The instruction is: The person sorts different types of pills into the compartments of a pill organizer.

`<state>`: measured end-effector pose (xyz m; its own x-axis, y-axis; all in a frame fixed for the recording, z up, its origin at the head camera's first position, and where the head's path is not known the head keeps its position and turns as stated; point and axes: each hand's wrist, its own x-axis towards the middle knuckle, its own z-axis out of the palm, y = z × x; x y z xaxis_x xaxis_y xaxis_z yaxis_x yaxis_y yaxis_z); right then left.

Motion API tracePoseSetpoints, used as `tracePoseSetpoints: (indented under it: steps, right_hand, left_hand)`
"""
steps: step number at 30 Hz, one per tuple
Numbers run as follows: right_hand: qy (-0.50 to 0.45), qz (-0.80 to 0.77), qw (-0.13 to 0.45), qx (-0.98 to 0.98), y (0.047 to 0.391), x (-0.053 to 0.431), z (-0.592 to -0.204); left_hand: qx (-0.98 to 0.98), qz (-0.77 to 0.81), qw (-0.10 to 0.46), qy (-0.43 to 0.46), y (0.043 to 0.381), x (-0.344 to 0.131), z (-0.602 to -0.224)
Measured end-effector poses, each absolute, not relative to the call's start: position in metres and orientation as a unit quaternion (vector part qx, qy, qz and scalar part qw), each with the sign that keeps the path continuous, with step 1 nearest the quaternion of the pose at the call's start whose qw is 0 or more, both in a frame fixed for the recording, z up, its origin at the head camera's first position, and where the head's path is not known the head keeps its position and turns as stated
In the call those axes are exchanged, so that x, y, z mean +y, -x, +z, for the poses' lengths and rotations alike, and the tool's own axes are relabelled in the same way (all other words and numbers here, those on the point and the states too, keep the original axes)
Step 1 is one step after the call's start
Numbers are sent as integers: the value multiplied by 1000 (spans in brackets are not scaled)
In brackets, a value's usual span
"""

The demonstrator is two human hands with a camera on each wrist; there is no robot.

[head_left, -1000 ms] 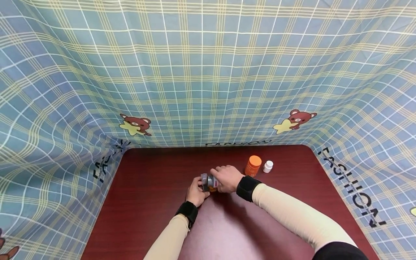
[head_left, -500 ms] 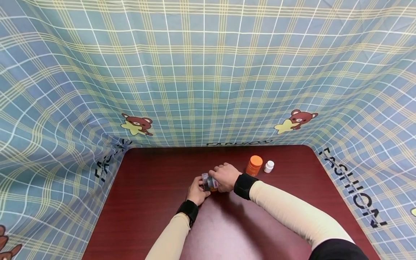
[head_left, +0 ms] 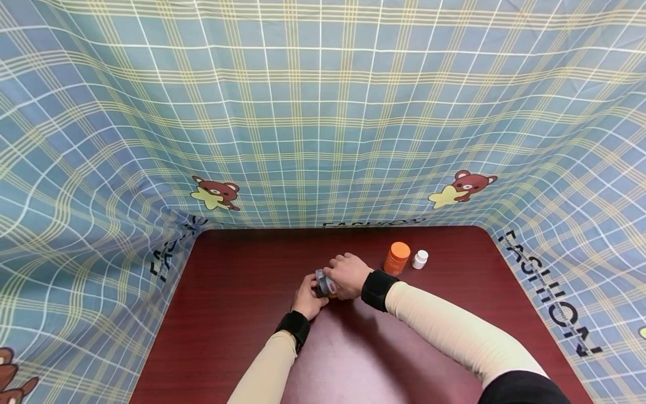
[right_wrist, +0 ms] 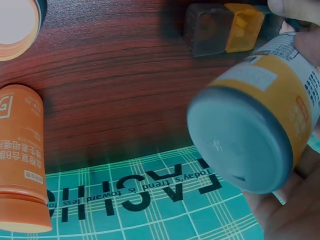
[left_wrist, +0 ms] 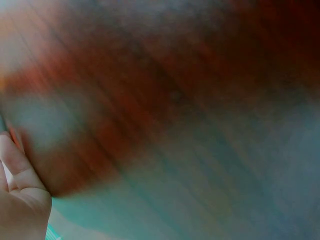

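Observation:
My right hand (head_left: 348,276) grips a pill bottle (right_wrist: 265,107), tilted on its side with its grey base facing the right wrist camera. Its label is orange and white. The other end points to a small pill organizer (right_wrist: 207,30) with clear grey and orange compartments. My left hand (head_left: 309,300) holds the organizer between thumb and fingers in the head view. Only part of the left hand (left_wrist: 22,200) shows at the edge of the blurred left wrist view. The bottle's mouth is hidden behind the right hand's fingers.
An orange jar (head_left: 397,258) with an orange lid stands right of my right hand, beside a small white bottle (head_left: 420,259). A white disc with an orange rim (right_wrist: 17,22) shows at the right wrist view's corner. Plaid cloth (head_left: 323,140) hangs behind the dark red table (head_left: 242,280).
My right hand has shifted slightly left with the pill bottle, closer over the organizer. The left hand stays on the organizer. The head view has drifted a little.

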<state>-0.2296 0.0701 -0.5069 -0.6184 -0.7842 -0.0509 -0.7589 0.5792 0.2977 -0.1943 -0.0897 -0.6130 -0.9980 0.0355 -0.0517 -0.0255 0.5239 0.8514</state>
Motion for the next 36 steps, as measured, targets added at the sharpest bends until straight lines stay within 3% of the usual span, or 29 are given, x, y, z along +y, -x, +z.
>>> tracePoseSetpoints:
  steps: [12,28,36]
  right_hand:
    - [-486,-177,125,-847,233,66,-518]
    - [-529,-208,231,-790,226,57,-520]
    - [-538,-303,203,-760,223,49,-517]
  left_hand:
    - [879,477,4,-19,191,-89,-609]
    - [879,475,29,-16,190,-89,-610]
    - [887,461,11,-21,191,-91,-614]
